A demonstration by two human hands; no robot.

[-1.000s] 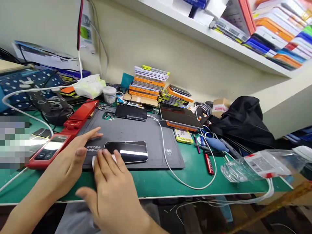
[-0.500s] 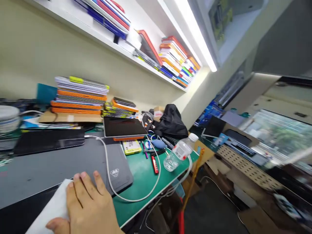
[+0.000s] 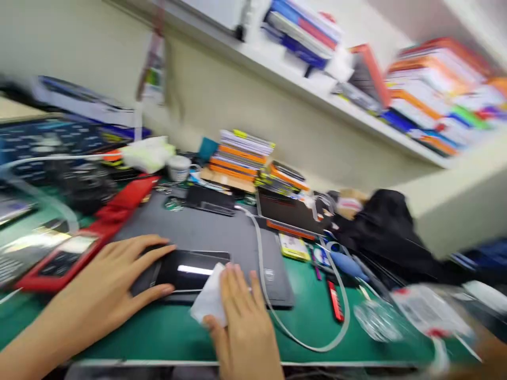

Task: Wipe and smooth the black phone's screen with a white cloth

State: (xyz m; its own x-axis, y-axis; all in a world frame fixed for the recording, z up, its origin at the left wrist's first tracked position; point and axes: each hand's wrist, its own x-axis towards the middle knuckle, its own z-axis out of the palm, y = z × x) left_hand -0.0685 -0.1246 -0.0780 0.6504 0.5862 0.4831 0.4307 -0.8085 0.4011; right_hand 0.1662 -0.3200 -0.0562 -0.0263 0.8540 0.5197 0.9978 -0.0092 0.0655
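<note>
A black phone (image 3: 190, 270) lies screen up on a grey work mat (image 3: 206, 232). My left hand (image 3: 106, 290) rests on the phone's left end, fingers spread along its edges to steady it. My right hand (image 3: 243, 322) presses a white wipe (image 3: 209, 301) flat against the phone's right end. The whole picture is smeared by head motion.
A red device (image 3: 79, 237) lies left of the mat. A white cable (image 3: 277, 316) loops across the green bench (image 3: 166, 332). Stacked phone boxes (image 3: 241, 153), a tablet (image 3: 289, 211), a black bag (image 3: 388, 232) and a plastic bottle (image 3: 407, 316) stand behind and to the right.
The view swung right toward the room and has come back to the bench. My right hand with the wipe has shifted from the phone's left end to its right end.
</note>
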